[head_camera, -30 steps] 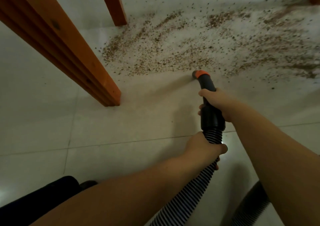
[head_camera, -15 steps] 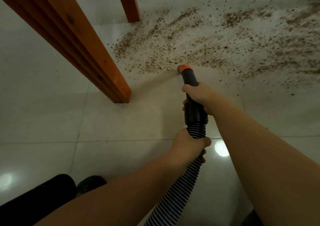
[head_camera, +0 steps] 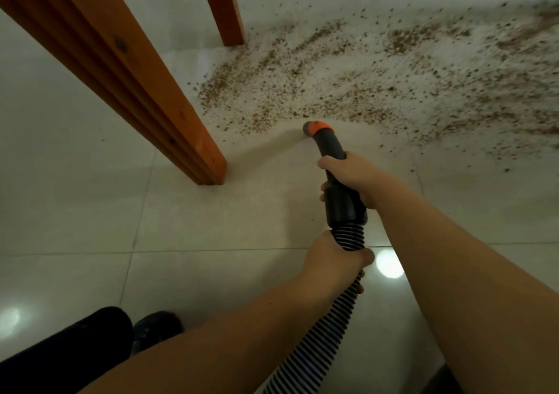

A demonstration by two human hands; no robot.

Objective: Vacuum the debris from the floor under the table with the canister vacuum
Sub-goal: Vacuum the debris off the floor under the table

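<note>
Brown granular debris [head_camera: 348, 91] is spread in a wide band over the pale tiled floor, from the far table leg to the right edge. The black vacuum nozzle with an orange tip [head_camera: 317, 127] rests at the near edge of that debris. My right hand [head_camera: 351, 178] is closed around the black handle tube just behind the tip. My left hand [head_camera: 332, 260] grips the ribbed black-and-white hose [head_camera: 314, 342] right below the cuff. The canister itself is out of view.
A thick orange wooden table leg [head_camera: 169, 121] slants down to the floor left of the nozzle. A second leg [head_camera: 225, 9] stands at the back. My dark trouser leg and shoe [head_camera: 151, 327] are at the lower left. Bare tiles [head_camera: 75, 212] lie left.
The nozzle tip has slid left along the debris's near edge over the last second, then held about steady. The view shifted, so the table legs appear further right.
</note>
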